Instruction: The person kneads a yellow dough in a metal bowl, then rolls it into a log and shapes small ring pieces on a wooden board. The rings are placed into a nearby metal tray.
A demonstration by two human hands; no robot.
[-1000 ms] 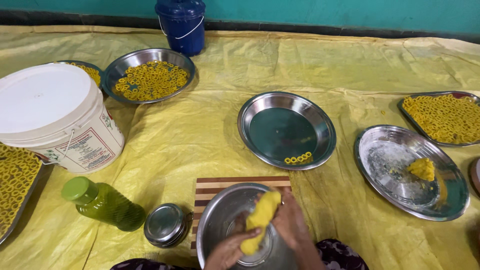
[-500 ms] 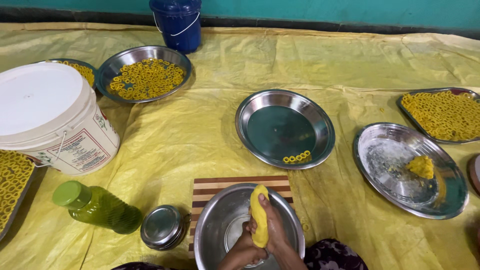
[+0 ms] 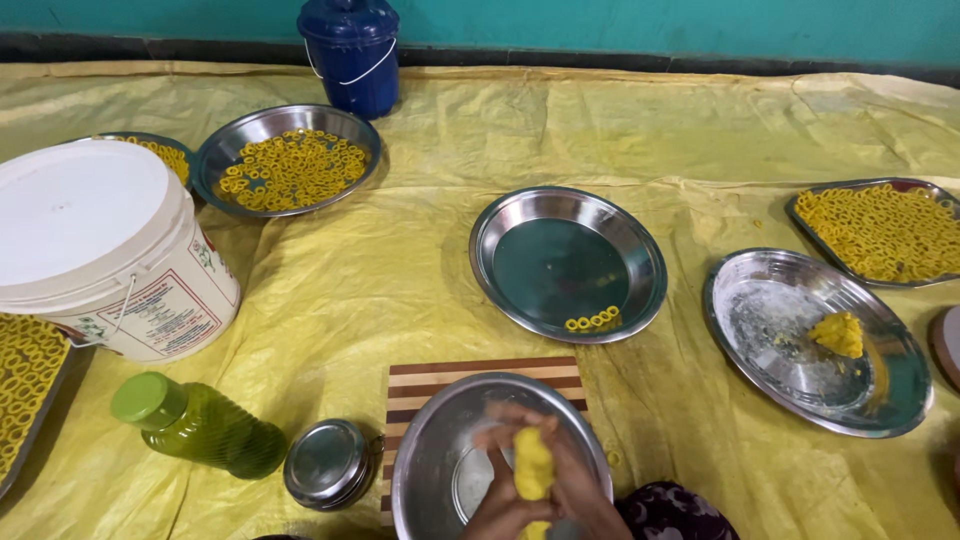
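Though still upright, dough roll [image 3: 533,468] lower.

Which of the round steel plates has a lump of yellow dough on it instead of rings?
The round plate at the right, below the ring-filled tray. It holds one dough lump; the middle plate has a few rings, the far-left plate many.
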